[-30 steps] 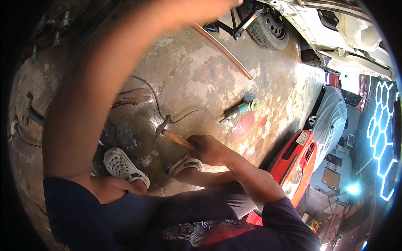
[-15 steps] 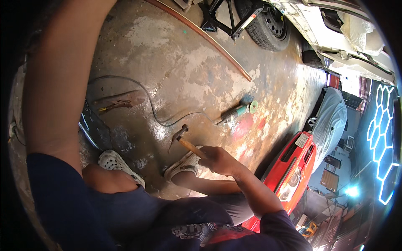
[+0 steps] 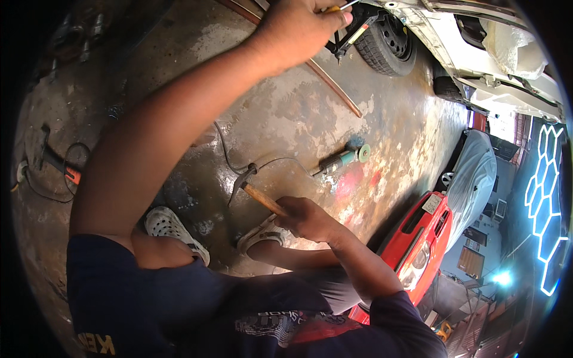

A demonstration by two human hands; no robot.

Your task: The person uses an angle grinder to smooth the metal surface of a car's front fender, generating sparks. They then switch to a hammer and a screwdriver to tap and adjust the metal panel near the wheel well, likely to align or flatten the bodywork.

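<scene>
My left hand [image 3: 301, 27] is stretched out to the top of the view, closed round a screwdriver [image 3: 334, 8] with a yellow handle and thin metal shaft. Its tip reaches the lower edge of the pale car body [image 3: 412, 13]. My right hand [image 3: 304, 218] grips a hammer [image 3: 262, 198] by its wooden handle, low over the floor near my right shoe. One end of the hammer's head is long and narrow. The fingers of both hands are partly hidden by the backs of the hands.
An angle grinder [image 3: 343, 160] lies on the stained concrete floor, its cord running left. A long brown strip [image 3: 334, 86] lies beyond it, near a wheel [image 3: 388, 45]. A red car front [image 3: 412, 238] stands right; an orange-and-black tool [image 3: 70, 173] lies far left.
My left arm has swung from the upper left toward the car body, bringing the screwdriver into view. The hammer has risen slightly and shifted left in my right hand.
</scene>
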